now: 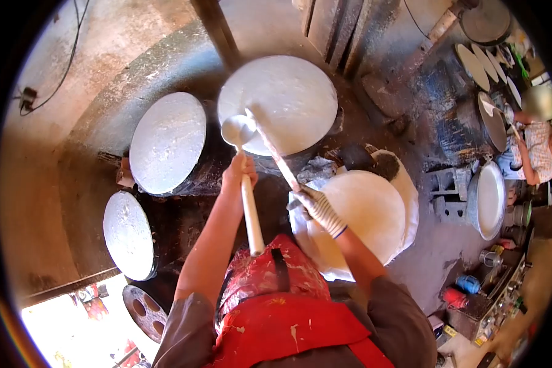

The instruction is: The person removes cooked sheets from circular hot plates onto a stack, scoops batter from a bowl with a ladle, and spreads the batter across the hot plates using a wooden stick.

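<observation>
My bare left hand (239, 172) is closed around the long pale handle of a ladle (238, 130). The ladle's round bowl is over the near edge of a large round griddle (288, 92), whose top has a white, batter-like coat. My right hand (316, 208), in a striped glove, grips a long wooden stick (275, 152). The stick's far tip reaches over the same griddle, just right of the ladle's bowl; whether it touches the surface I cannot tell. Below my right forearm stands a wide tub of creamy white liquid (368, 208), cloth or plastic around its rim.
Two more white-coated round plates, one upper (168, 144) and one lower (129, 236), stand at the left. A lid with round holes (144, 313) is lower left. At right are a metal basin (487, 199), concrete blocks (451, 184) and another person (533, 150) at a dark round griddle (492, 122).
</observation>
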The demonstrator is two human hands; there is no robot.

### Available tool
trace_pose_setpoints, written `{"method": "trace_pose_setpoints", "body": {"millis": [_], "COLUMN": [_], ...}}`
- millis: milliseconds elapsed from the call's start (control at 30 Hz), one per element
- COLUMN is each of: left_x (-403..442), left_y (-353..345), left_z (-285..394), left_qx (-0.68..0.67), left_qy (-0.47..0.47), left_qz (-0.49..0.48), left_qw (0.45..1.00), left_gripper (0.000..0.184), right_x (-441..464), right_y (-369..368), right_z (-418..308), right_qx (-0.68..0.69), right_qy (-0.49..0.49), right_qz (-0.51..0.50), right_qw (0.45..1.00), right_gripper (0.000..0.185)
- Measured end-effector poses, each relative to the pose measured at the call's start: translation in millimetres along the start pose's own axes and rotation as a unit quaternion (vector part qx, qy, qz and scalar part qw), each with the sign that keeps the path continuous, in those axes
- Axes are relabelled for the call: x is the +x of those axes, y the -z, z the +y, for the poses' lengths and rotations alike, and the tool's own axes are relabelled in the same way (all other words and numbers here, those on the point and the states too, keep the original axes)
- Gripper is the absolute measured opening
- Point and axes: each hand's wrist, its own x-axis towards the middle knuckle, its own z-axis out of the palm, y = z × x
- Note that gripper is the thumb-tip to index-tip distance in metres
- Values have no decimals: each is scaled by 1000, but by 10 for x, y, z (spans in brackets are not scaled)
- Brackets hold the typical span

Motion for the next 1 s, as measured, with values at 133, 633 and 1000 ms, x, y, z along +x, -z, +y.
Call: {"method": "trace_pose_setpoints", "body": {"millis": [133,633,1000], "left_x": [-279,-2617,-4765], "left_y": [-53,1985,3601], "left_z": [-1,-539,-4691], "left_qx": [-327,-279,-410], "left_qy": [68,-173,-381], "left_qz": [-177,-161,331], "left_qw": [926,931,760], "left_gripper": [20,35,34], "right_x": [-145,483,-1913], "right_y": [-269,-1038,-2754], "right_z": [420,581,1319], "right_qx": [-523,-384,-577], "right_qy": [302,331,-303], "right_qz": [115,-74,-519], "right_qw": [788,859,554], "right_gripper": [42,36,38]}}
